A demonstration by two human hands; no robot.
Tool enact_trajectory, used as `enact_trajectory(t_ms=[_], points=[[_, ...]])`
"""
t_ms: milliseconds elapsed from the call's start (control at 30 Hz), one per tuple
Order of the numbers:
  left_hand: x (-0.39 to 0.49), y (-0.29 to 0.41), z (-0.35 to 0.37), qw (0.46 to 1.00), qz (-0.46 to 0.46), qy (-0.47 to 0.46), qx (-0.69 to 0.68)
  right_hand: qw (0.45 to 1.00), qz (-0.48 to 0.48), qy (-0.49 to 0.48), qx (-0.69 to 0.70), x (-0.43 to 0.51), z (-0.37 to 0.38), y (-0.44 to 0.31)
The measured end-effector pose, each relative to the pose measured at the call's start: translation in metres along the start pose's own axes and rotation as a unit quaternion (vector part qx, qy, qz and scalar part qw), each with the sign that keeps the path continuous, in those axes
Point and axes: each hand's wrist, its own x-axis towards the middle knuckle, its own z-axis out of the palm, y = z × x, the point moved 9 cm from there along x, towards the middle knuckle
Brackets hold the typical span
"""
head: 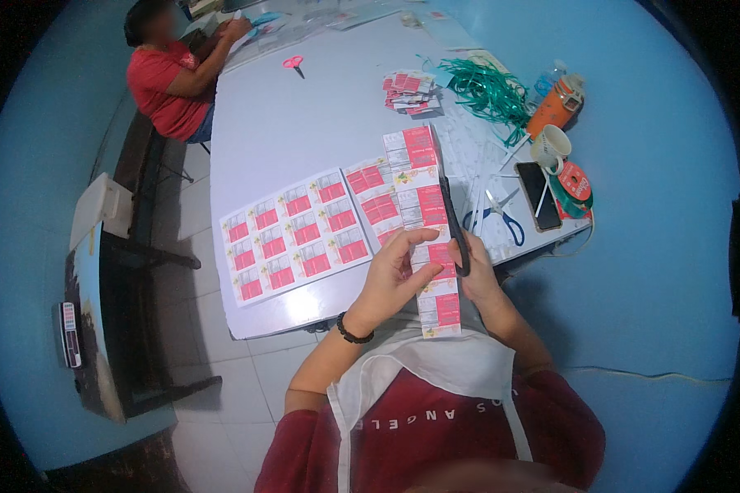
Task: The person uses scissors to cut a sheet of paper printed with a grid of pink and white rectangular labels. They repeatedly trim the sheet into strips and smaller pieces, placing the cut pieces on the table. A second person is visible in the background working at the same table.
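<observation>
A long strip of printed pink-and-white labels (424, 207) runs upright in front of my body, its lower end over the white apron (419, 360). My left hand (398, 265), with a dark beaded bracelet at the wrist, grips the strip's left side between thumb and fingers. Black-handled scissors (455, 225) lie along the strip's right edge, with my right hand (481, 271) closed around their handles. Their blades are mostly hidden by the paper. Left of the strip, a large sheet of labels (296, 231) lies flat on the table, beside a partly covered second sheet (370, 185).
On the white table (320, 123) are pink scissors (293, 63), a pile of cut labels (411, 92), green ribbon (484, 89), blue-handled scissors (499, 215), a phone (538, 197), a mug (551, 148), an orange bottle (555, 108) and a ribbon spool (573, 185). Another person (169, 86) sits far left.
</observation>
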Motion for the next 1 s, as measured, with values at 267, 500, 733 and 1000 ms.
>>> enact_trajectory(t_ms=[267, 500, 733, 1000], points=[[0.006, 0.007, 0.014, 0.997, 0.050, -0.041, 0.033, 0.996, -0.056, 0.029, -0.066, 0.000, -0.008, -0.021], [-0.002, -0.027, 0.001, 0.996, -0.077, -0.034, -0.016, 0.989, -0.078, 0.044, -0.114, 0.046, -0.042, -0.038], [-0.005, -0.005, -0.116, 0.972, 0.053, 0.228, -0.005, 0.967, -0.119, 0.023, -0.226, 0.072, -0.064, -0.059], [0.021, 0.044, -0.101, 0.777, 0.159, 0.203, 0.575, 0.973, -0.106, -0.016, -0.206, 0.035, -0.036, -0.028]])
